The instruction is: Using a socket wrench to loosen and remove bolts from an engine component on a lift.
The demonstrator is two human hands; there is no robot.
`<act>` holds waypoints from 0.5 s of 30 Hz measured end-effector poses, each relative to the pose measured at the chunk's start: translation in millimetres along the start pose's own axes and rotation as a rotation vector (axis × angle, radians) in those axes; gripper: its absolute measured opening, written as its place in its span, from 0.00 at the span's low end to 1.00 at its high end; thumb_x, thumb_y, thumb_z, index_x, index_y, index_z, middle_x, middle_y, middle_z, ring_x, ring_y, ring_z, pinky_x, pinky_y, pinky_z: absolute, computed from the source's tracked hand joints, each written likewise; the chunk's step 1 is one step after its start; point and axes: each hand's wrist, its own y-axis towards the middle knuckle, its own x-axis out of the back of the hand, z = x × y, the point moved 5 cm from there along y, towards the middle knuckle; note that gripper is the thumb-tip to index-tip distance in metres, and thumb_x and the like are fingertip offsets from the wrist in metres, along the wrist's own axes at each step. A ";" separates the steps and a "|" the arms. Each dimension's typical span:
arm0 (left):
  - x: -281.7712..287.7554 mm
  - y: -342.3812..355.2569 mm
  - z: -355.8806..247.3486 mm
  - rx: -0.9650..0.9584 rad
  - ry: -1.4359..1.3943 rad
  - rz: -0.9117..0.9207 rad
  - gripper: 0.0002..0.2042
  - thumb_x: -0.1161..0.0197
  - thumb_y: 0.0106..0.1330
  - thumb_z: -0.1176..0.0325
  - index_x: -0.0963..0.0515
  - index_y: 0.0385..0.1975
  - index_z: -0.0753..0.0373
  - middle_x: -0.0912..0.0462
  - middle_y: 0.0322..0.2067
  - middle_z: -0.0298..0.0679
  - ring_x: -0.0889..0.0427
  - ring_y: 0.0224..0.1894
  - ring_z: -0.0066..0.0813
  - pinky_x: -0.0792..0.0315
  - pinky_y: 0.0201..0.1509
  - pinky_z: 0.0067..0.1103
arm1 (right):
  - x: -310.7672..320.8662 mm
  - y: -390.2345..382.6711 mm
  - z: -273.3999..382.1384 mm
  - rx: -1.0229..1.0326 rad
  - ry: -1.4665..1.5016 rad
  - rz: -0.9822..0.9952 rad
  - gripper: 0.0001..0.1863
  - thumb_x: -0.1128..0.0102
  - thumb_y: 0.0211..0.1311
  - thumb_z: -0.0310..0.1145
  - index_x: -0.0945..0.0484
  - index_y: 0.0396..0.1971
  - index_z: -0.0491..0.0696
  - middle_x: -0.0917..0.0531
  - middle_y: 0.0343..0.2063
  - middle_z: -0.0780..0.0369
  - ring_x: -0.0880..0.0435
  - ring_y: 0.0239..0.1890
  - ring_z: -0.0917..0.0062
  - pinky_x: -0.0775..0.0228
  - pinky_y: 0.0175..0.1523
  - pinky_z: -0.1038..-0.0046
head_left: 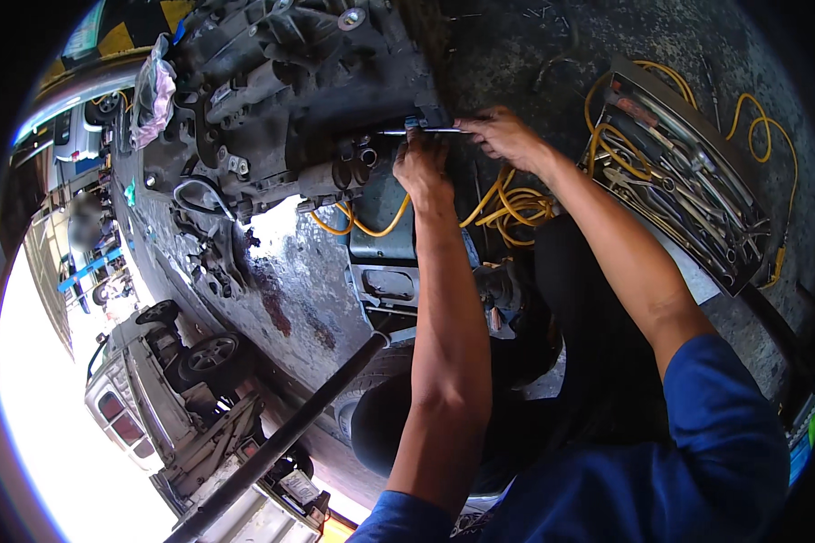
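Observation:
My right hand (503, 138) is closed around the end of a slim, shiny metal tool (444, 130), its exact kind unclear. The tool lies level along the edge of a large dark engine block (353, 86). Beside it, my left hand (421, 167) has its fingers bent together at a small blue piece (412, 122) by the engine's edge. What those fingers grip is partly hidden. Below the left hand, a yellow hose (380, 231) passes behind the wrist.
A metal toolbox (743, 195) full of wrenches and other hand tools lies to the right, with yellow hose coils (521, 213) nearby. A long dark bar (290, 430) slants across the lower left. Oil stains (272, 303) mark the floor; a pale vehicle (136, 389) stands beyond.

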 end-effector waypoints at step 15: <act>-4.3 10.9 12.3 -0.139 -0.045 -0.064 0.10 0.47 0.64 0.71 0.27 0.42 0.68 0.22 0.44 0.46 0.20 0.42 0.38 0.22 0.44 0.25 | 3.3 32.4 6.3 0.289 -0.369 -0.021 0.12 0.42 0.59 0.30 0.21 0.42 0.42 0.18 0.33 0.55 0.20 0.33 0.70 0.30 0.38 0.72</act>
